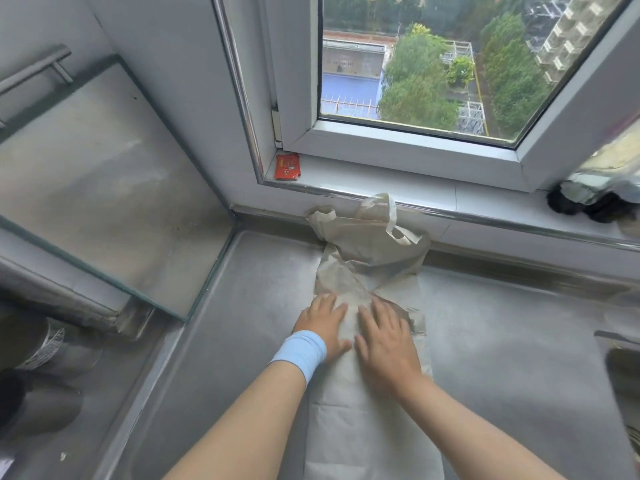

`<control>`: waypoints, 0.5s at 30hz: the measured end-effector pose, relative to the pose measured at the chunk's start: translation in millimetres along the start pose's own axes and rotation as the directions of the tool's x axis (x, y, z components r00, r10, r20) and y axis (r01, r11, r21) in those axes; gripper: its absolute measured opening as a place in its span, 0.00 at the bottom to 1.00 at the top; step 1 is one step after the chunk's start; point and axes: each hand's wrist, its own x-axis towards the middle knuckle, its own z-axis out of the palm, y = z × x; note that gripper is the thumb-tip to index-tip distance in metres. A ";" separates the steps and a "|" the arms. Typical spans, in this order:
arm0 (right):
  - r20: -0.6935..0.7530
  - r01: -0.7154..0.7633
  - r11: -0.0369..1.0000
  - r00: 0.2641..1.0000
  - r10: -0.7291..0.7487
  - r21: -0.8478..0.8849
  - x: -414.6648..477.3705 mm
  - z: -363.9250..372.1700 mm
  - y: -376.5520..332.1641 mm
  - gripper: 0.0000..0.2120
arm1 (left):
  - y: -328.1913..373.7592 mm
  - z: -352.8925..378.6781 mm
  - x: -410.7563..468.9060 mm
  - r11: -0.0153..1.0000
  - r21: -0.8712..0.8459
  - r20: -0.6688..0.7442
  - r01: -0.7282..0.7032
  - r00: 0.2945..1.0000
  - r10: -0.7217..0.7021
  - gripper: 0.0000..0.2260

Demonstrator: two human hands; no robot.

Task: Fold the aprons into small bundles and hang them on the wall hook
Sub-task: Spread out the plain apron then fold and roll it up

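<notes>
Pressing both palms flat on a beige apron (367,427), a person works at a steel surface (502,341) below a window (415,64). The cloth lies as a long narrow strip, its sides apparently already turned in, running from the near edge of the scene toward the far wall. The left hand (323,327), with a light blue band (300,353) on its wrist, and the right hand (388,344) sit side by side on the middle of the strip. The fingers of both are spread and laid flat; they grip nothing and only bear down, most likely to flatten the creases and keep the layers from springing apart before the next fold.

At the far end the apron bunches against the ledge under the window, where its strap loops (389,216) stand up loose. That end is probably left free so that a loop can later go over the hook. No wall hook shows in this view, and no second apron can be made out.

A small red packet (287,166) rests on the far left of the sill, well apart from the cloth. A glass panel (104,188) leans at the left. The folding looks partly done: the strip is narrowed but not yet a small bundle.
</notes>
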 end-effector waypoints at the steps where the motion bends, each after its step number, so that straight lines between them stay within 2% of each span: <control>1: 0.065 -0.021 1.000 0.998 0.022 -0.021 -3.4 4.9 5.1 0.31 | -2.7 5.8 -1.0 0.999 0.045 0.061 0.028 0.998 -0.031 0.37; 4: 0.205 -0.021 0.997 0.978 0.036 -0.072 -21.1 4.5 23.1 0.37 | 0.8 17.1 -11.2 0.989 0.131 0.112 0.062 0.991 -0.077 0.43; 7: 0.183 -0.074 0.986 0.978 0.102 -0.150 -35.9 -7.8 35.8 0.35 | 9.7 19.1 -28.2 0.983 0.176 0.048 0.057 0.997 -0.066 0.43; 11: 0.171 -0.104 0.980 0.976 0.133 -0.169 -76.3 -20.0 41.6 0.35 | 28.7 25.1 -68.2 0.993 0.072 -0.085 0.088 0.993 -0.082 0.36; 15: 0.195 0.052 0.991 0.980 -0.028 -0.120 -132.1 -17.3 43.9 0.34 | 45.4 41.6 -117.9 0.975 -0.074 -0.087 0.212 0.972 -0.218 0.30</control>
